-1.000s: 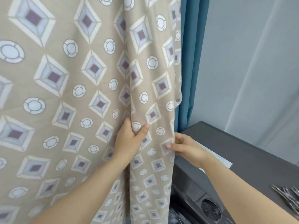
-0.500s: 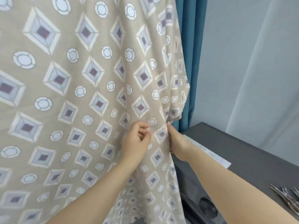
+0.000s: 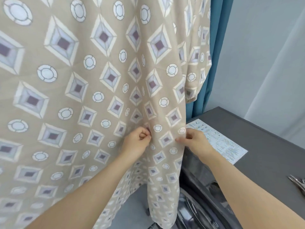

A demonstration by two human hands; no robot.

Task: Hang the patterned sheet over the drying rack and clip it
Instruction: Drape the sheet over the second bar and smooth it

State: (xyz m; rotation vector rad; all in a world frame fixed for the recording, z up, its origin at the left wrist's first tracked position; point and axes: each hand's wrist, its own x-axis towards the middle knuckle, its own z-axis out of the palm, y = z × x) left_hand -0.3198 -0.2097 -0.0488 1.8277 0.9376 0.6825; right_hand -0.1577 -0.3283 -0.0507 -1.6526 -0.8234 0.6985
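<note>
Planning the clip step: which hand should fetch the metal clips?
Probably right. The right hand is nearer the silver metal clips on the dark grey appliance top; the left hand, pinching the beige diamond-patterned sheet, sits farther away.

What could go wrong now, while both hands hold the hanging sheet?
No clip shows on the patterned sheet, so a pull by the left hand or right hand, both pinching it, could drag it down. The silvery clips lie far right on the grey machine top; reaching them frees one hand, and the fold may shift.
</note>
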